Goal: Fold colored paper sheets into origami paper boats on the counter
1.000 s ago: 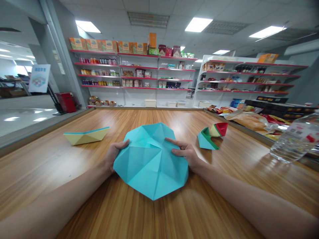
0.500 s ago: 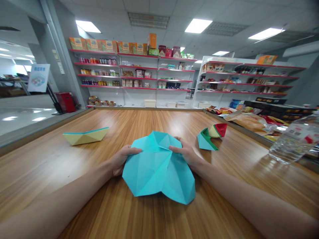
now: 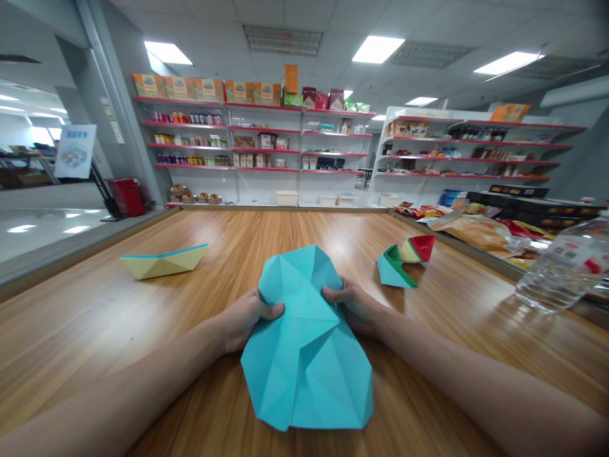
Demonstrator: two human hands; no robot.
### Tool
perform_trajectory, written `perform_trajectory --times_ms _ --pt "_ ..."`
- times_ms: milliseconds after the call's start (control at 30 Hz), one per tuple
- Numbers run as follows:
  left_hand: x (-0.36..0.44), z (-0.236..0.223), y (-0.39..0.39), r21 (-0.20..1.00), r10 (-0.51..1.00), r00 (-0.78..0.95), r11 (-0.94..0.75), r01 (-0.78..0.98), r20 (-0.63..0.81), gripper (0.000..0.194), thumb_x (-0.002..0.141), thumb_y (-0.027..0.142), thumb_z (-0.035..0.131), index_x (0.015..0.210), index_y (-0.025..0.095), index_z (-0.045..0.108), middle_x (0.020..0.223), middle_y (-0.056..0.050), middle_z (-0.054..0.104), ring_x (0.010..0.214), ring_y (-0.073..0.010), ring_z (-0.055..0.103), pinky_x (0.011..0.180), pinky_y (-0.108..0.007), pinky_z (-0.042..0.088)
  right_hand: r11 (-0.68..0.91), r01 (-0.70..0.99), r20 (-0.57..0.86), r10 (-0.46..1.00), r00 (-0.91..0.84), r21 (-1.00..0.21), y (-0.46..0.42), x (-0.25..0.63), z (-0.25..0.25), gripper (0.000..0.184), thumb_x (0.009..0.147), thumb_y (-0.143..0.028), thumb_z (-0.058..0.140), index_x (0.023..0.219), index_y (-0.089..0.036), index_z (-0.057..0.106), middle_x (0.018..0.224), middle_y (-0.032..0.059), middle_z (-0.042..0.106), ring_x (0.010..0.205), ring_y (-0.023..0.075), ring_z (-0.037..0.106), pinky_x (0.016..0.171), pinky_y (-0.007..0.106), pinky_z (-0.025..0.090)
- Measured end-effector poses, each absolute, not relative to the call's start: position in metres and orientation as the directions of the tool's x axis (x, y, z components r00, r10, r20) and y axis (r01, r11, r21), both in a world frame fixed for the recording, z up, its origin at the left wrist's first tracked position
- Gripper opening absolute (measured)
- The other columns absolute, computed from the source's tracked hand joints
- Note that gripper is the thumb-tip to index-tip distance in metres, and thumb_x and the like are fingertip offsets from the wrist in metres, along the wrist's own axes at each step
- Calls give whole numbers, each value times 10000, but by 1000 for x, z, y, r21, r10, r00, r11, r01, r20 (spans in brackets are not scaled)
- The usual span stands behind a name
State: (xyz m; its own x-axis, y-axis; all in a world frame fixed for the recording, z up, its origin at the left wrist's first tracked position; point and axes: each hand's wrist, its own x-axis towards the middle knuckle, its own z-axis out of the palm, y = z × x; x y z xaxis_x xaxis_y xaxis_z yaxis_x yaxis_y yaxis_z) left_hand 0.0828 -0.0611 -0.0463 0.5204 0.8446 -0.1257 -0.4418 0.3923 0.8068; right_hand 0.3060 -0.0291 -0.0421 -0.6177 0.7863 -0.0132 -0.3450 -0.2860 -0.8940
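Note:
A creased sheet of turquoise origami paper (image 3: 314, 374) is held up in front of me, narrowed at its middle with fold lines running across it. My left hand (image 3: 247, 317) grips its left edge, thumb on top and fingers hidden beneath. On the right edge my right hand (image 3: 356, 304) pinches it the same way, thumb over the front. To the left a yellow paper boat (image 3: 166, 263) with a blue rim rests on the wooden table. On the right stand a blue and green folded paper piece (image 3: 394, 270) and a red and yellow one (image 3: 419, 249), close together.
A clear plastic bottle (image 3: 561, 266) stands at the right edge of the wooden table (image 3: 166, 343). Beyond that edge lie snack packets (image 3: 471, 231) and black boxes (image 3: 537, 209). Shelves of goods (image 3: 266, 152) line the far side, and a red box (image 3: 126, 195) sits on the floor left.
The turquoise paper has been squeezed narrower and tipped, its lower edge now nearer me. My left hand has moved right and slightly down with it; both hands keep hold.

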Motion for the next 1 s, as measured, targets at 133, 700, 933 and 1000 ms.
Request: perform_trajectory --times_ms 133,700,933,1000 --pt "80 -47 -59 817 851 517 361 -449 -92 376 667 54 712 1035 94 644 973 -160 698 897 -305 662 858 -443 493 -267 -370 -18 831 -557 -890 -29 306 -43 399 653 -217 764 1020 -149 622 917 86 706 817 242 671 808 417 494" --pt "68 -43 -45 893 927 361 248 -377 -105 302 624 42 722 915 94 658 854 -133 713 754 -284 677 727 -417 538 -92 -349 33 942 -335 -933 -25 305 -48 303 635 -235 786 891 -183 632 884 46 706 731 207 651 740 381 501" --pt "90 -43 -64 819 839 540 359 -449 -72 332 632 72 739 957 107 680 912 -139 713 842 -283 670 817 -393 499 -243 -362 20 807 -590 -900 -34 301 -40 298 695 -235 723 968 -154 635 876 72 695 749 215 657 744 379 508" --pt "103 -42 -71 811 830 554 366 -456 -64 351 640 87 746 983 111 677 942 -146 707 874 -293 665 840 -406 489 -283 -336 18 740 -673 -898 -36 298 -41 268 719 -256 701 948 -130 643 850 75 691 723 204 655 751 380 507"
